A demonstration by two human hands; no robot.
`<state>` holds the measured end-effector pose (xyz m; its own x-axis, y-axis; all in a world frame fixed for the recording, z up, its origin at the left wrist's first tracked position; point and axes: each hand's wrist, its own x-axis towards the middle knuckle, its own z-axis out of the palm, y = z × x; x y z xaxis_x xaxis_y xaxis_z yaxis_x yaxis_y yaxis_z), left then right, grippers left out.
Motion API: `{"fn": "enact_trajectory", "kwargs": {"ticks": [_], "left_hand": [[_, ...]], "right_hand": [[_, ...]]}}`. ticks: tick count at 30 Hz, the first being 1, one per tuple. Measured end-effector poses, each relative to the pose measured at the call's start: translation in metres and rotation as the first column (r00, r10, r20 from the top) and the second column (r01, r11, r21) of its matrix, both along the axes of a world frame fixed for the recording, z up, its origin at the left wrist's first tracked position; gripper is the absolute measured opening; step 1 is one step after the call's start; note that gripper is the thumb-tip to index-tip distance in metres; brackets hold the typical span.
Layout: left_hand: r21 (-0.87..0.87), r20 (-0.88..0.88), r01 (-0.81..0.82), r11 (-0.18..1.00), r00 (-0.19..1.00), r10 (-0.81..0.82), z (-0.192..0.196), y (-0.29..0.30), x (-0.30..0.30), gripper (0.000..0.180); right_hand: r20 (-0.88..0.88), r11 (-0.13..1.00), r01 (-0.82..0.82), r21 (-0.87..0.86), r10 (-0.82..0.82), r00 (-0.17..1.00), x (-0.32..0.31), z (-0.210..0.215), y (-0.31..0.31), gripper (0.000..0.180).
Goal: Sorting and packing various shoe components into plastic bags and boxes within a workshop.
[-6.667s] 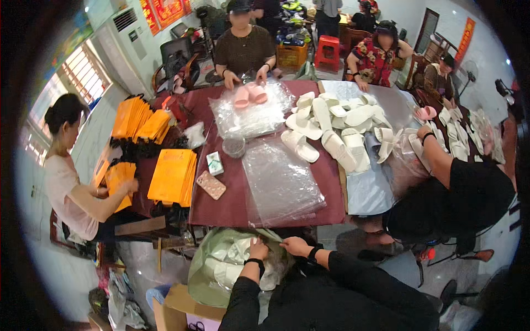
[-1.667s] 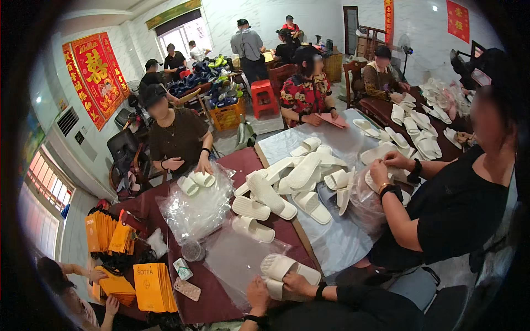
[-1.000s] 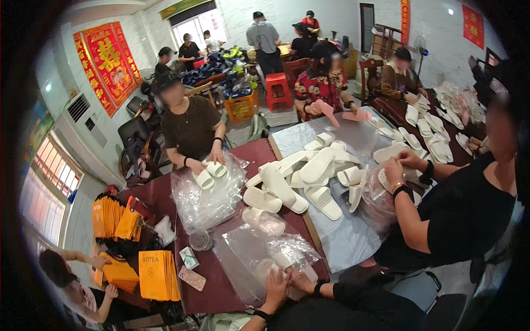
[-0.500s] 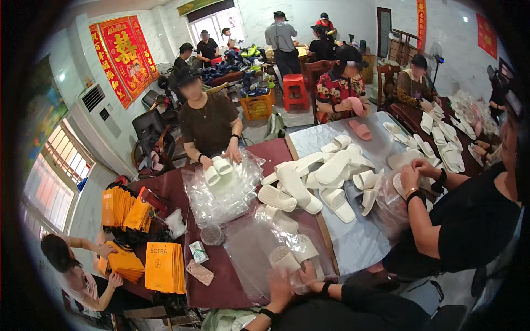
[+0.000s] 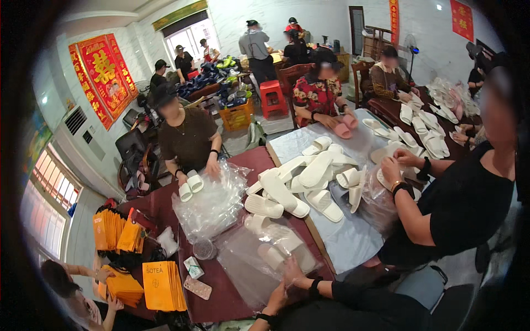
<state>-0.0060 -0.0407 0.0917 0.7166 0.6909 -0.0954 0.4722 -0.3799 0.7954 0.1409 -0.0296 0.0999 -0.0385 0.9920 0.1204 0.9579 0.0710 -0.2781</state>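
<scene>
- Pale walls and a red hanging [image 5: 105, 77] back a busy room; below, a dark red worktop [image 5: 221, 306] carries a pale sheet [image 5: 353, 251] over its right part.
- By the worktop's near edge, a pair of white slippers [image 5: 270, 257] lies side by side under a clear bag [image 5: 305, 258], with flat film [image 5: 237, 270] just to the left.
- Left hand [image 5: 279, 297]: fingers drawn together at the bag's near edge; whether they pinch it, I cannot tell.
- Right hand [image 5: 295, 273]: fingers reaching forward onto the bag, by the near end of the slippers; its grip cannot be told either.
- Farther in, a heap of loose slippers [image 5: 317, 168] spreads onto the sheet.
- Toward the near left corner stand orange packets [image 5: 160, 287], with a pink case [image 5: 197, 288] and a small box [image 5: 193, 267] beside them.
- The slippers look light, springy and hard to break, best held by the strap or sole edges; the bag seems thin, slippery and easily creased, best taken by its rim.
</scene>
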Motion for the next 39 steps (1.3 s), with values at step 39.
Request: {"fn": "enact_trajectory", "kwargs": {"ticks": [39], "left_hand": [[-0.672,0.339,-0.302,0.676,0.686,0.644,0.08,0.062,-0.041,0.013]], "right_hand": [[-0.867,0.965,0.075,-0.251,-0.259,0.426,0.122,0.116,-0.016,0.028]]}}
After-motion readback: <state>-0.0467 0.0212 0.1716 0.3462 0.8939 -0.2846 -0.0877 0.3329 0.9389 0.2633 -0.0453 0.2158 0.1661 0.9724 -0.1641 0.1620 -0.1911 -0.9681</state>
